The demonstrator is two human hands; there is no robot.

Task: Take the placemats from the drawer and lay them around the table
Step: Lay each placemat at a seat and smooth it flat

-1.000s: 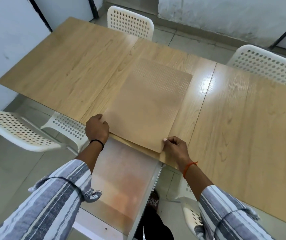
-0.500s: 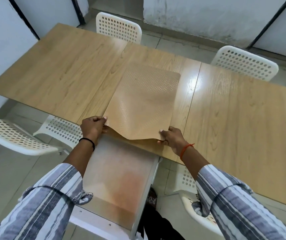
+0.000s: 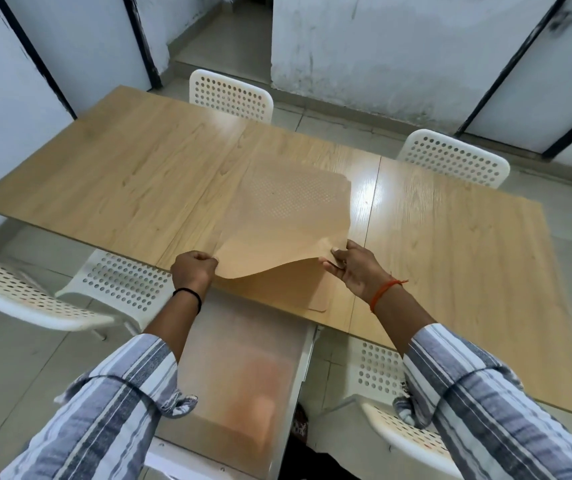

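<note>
Top placemat: tan, dotted, near edge peeled up off the stack at the table's 6 o'clock edge. Left hand pinched its left corner; right hand pinched the right. Drawer stood open below. Step: separating one mat. Next, by judgement: lift clear and carry it to a white chair's place.

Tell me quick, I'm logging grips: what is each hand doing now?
Left hand: grips the top placemat at its near left edge.
Right hand: pinches the same placemat's near right edge.
</note>
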